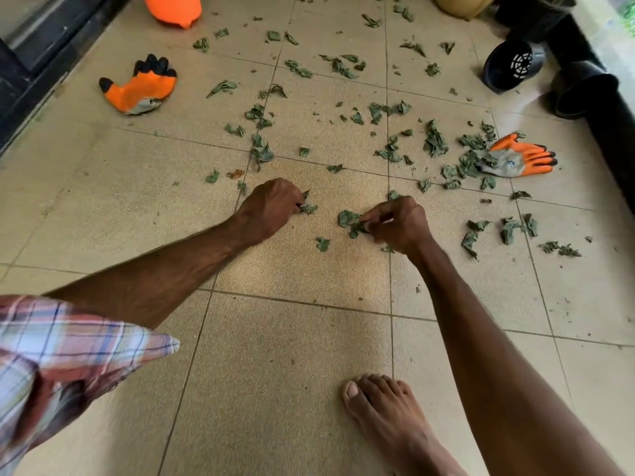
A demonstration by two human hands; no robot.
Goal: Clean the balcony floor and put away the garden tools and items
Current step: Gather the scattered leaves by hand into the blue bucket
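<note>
— What lies along the floor's left edge?
— An orange glove (141, 87) with black fingertips, flat on the tiled floor (292, 338) towards the far left corner. Beyond it, at the far edge, is an orange object (171, 8), cut off by the picture.

— And the left hand?
— The left hand (275, 204) is down at about mid-floor, knuckles up. Its fingers are curled in and pinch a few leaf scraps (308, 208) that touch the tiles.

— The right hand?
— The right hand (398, 223) is just beside the left one, the two apart. Thumb and fingers are closed on a leaf clump (349, 219). I cannot tell whether the clump is off the floor.

— The rest of the mess?
— Torn green leaves (434, 140) are scattered across the far half, thickest towards the right edge. A second orange glove (519, 158) lies there with leaves piled against it. Black pots (512, 65) lie tipped in the far right corner, and a bare foot (385, 413) stands near the near edge.
</note>
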